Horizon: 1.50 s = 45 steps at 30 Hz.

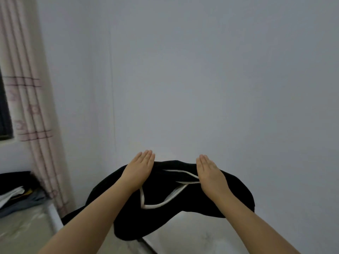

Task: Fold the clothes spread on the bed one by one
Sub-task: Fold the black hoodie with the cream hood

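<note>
Left hand: the left hand (138,168) lies flat, palm down, on the far left part of the black garment (161,197); its fingers (146,156) are straight and held together, gripping nothing, with the tips reaching past the cloth's far edge.
Right hand: the right hand (211,173) lies flat, palm down, on the far right part of the same garment; its fingers (203,161) are also straight and together, pressing the cloth rather than holding it.
Garment: a bunched black piece with a white cord or trim (165,202) looping across its middle, between the two hands. It rests at the far edge of the bed (192,233), close to the wall (201,79), and one dark end trails off toward the bed's near left side.
Bed: a pale, slightly shiny surface shows under and in front of the garment.
Left side: a pile of other clothes (16,195), dark, white and grey, lies at the far left edge, just beside a striped, patterned curtain (27,107) that hangs in front of a window (3,110).
Focus: the whole view is somewhat blurred, so fine detail of the cloth cannot be told.
</note>
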Motion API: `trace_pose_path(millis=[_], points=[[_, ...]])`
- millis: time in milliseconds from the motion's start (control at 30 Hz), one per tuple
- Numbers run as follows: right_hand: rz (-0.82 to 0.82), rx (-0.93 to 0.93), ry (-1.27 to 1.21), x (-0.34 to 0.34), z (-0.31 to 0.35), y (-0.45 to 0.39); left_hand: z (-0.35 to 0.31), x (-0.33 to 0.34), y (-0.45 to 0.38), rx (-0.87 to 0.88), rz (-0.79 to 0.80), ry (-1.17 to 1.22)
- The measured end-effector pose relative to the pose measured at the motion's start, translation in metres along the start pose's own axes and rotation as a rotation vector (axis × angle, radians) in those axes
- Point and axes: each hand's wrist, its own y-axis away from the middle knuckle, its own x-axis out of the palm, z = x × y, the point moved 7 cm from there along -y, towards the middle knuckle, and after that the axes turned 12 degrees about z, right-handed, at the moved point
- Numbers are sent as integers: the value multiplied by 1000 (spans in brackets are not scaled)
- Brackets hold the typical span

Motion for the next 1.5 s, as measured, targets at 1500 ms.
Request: trace_pose_path(millis=[1500], points=[[-35,-1186,-727,243,636,-606,584,383,-16,-1181,804,-253]])
